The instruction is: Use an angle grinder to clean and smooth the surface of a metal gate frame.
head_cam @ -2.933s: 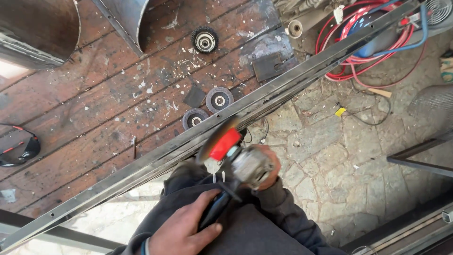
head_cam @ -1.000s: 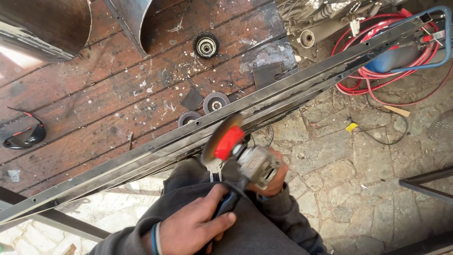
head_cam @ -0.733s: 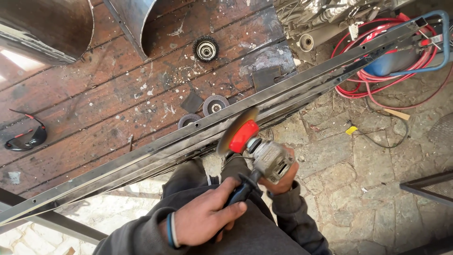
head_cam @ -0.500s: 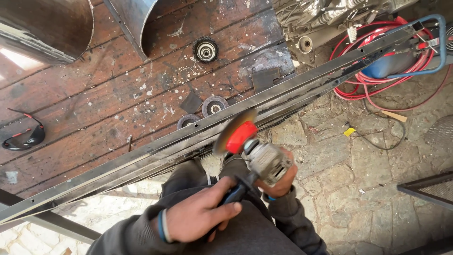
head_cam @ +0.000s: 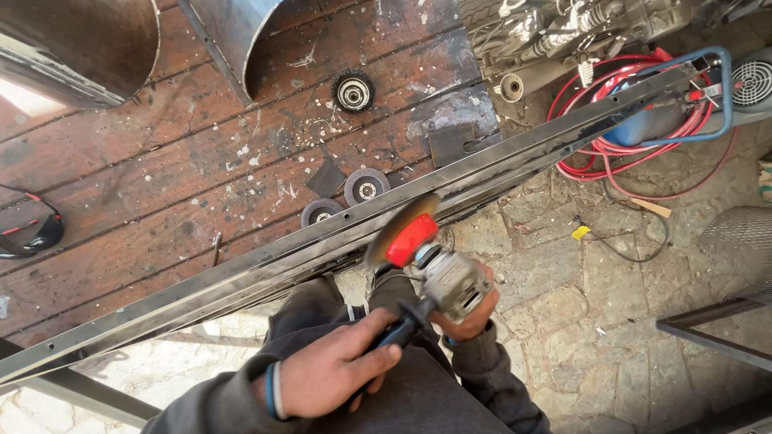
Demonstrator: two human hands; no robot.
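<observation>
A long steel bar (head_cam: 241, 273) runs diagonally from lower left to upper right along the edge of a wooden bench (head_cam: 161, 185). An angle grinder (head_cam: 438, 273) with a red guard and a silver head has its disc (head_cam: 400, 227) tilted against the bar's near edge. My left hand (head_cam: 330, 374) grips the grinder's dark side handle, low in the view. My right hand (head_cam: 470, 320) cups the grinder's body from beneath. Both arms wear dark grey sleeves.
On the bench lie two flap discs (head_cam: 366, 186), a wire wheel (head_cam: 352, 90), small dark metal plates (head_cam: 452, 143) and goggles (head_cam: 32, 233). Sheet-metal ducts (head_cam: 88, 48) stand at the top left. A red hose coil (head_cam: 619, 157) and a mesh panel (head_cam: 724, 321) lie on the stone floor.
The grinder and both hands have shifted to the right along the bar. The disc has tilted more over the bar's edge.
</observation>
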